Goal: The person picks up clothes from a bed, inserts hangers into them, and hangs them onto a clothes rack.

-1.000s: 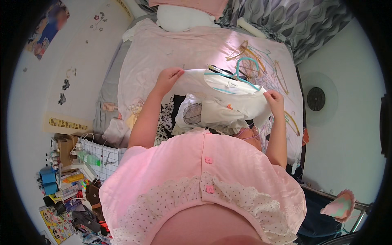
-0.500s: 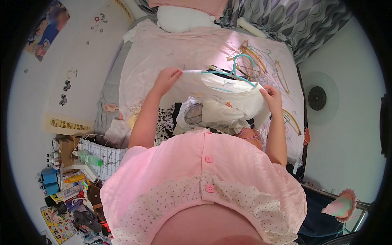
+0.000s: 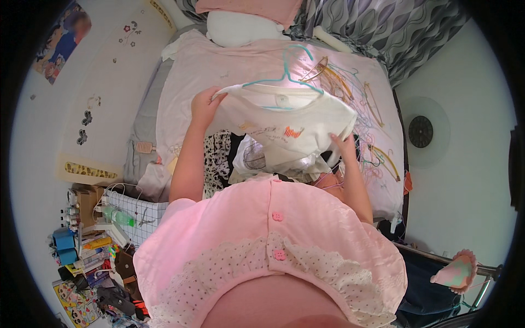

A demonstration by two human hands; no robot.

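A white shirt (image 3: 306, 117) with a small orange print hangs spread on a teal hanger (image 3: 286, 65), over the near part of the bed. The hanger's bar and shoulders sit inside the neckline, its hook pointing away from me. My left hand (image 3: 205, 106) pinches the shirt at its left shoulder. With its fingers closed, my right hand (image 3: 344, 147) grips the cloth near the right sleeve. Below the shirt lie a black-and-white spotted garment (image 3: 217, 158) and other pale clothes, partly hidden by it.
Several loose hangers (image 3: 372, 104) lie on the right of the pink-covered bed (image 3: 186, 76). Pillows (image 3: 246, 27) rest at its far end. A hairbrush (image 3: 145, 147) is at the left edge. Crowded small goods and a white grid-patterned basket (image 3: 145, 216) stand at lower left.
The shirt and hanger have shifted left and tipped up, showing more of the printed front. My right hand has moved down and left, from the shoulder toward the sleeve.
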